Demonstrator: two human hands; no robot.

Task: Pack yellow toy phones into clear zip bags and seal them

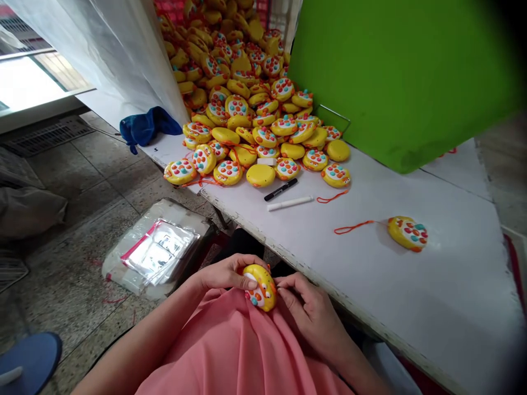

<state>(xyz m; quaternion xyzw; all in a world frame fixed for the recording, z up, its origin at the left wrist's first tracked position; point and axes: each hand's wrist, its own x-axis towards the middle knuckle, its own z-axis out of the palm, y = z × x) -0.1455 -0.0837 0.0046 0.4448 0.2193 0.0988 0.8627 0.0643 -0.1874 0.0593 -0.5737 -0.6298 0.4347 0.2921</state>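
Observation:
My left hand (233, 274) is wrapped round a yellow toy (263, 291) with a white patch of coloured dots, held over the pink cloth on my lap. At the toy's right edge, my right hand (302, 302) has its thumb and forefinger pinched together; what they hold is too small to make out. Another yellow toy (407, 233) with an orange cord loop (353, 227) lies alone on the white table (444, 296).
A large heap of similar toys (239, 109) covers the table's back left. Before it lie a black marker (280, 190) and a white pen (290, 203). A green panel (395, 77) stands behind. Plastic bags (162, 247) lie left, below table height.

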